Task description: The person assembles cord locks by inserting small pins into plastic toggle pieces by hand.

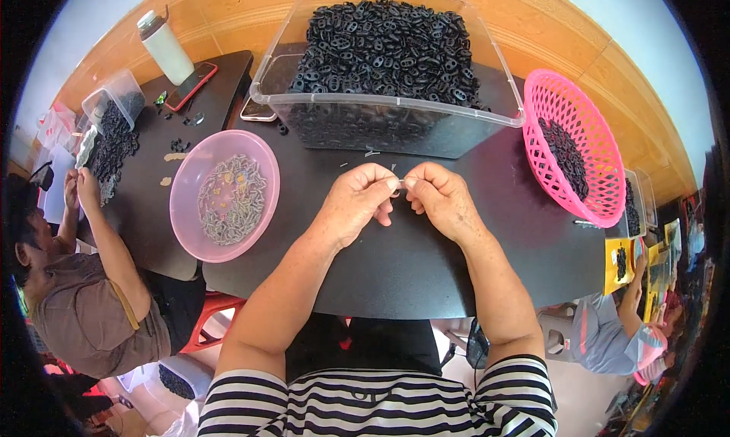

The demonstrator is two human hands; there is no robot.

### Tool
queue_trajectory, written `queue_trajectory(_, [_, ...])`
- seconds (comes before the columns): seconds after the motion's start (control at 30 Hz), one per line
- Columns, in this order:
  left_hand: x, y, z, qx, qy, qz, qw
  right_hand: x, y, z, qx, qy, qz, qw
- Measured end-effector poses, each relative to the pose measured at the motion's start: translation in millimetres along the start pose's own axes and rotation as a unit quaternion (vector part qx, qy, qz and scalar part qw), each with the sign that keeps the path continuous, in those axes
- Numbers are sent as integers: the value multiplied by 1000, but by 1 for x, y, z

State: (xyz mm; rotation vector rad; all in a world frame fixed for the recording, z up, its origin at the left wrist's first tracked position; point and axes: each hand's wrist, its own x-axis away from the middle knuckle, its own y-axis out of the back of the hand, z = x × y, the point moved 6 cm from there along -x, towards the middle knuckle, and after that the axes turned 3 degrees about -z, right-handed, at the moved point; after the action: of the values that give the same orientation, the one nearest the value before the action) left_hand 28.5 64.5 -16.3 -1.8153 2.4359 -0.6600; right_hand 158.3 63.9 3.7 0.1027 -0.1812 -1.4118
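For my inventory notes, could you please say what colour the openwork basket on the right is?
The openwork basket is bright pink, shown best in the head view.

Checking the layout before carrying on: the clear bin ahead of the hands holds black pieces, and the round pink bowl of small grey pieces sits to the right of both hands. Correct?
Not quite: the head view shows the round pink bowl of small grey pieces to the left of the left hand and the right hand. The clear bin ahead does hold black pieces.
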Motion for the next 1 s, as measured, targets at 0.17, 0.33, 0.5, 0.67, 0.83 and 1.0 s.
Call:
queue_trajectory(0.17, [1,-3,-5,33,-30,-37,998,1,0,1,-40,-31,-10,999])
queue_trajectory(0.33, [7,-4,-19,-110,-97,-77,986,1,1,-1,-49,-49,-15,997])
queue_trajectory(0.5, [7,-4,-16,-175,-91,-81,977,0,0,-4,-51,-49,-11,997])
queue_trajectory(0.67, [5,-5,-11,-143,-75,-88,983,3,-3,12,131,141,-18,981])
queue_trajectory(0.83, [5,2,-12,-185,-62,-108,975,-1,3,8,155,105,-35,982])
queue_trajectory(1.0, [4,16,-16,-266,-50,-145,952,-5,10,9,265,159,-68,949])
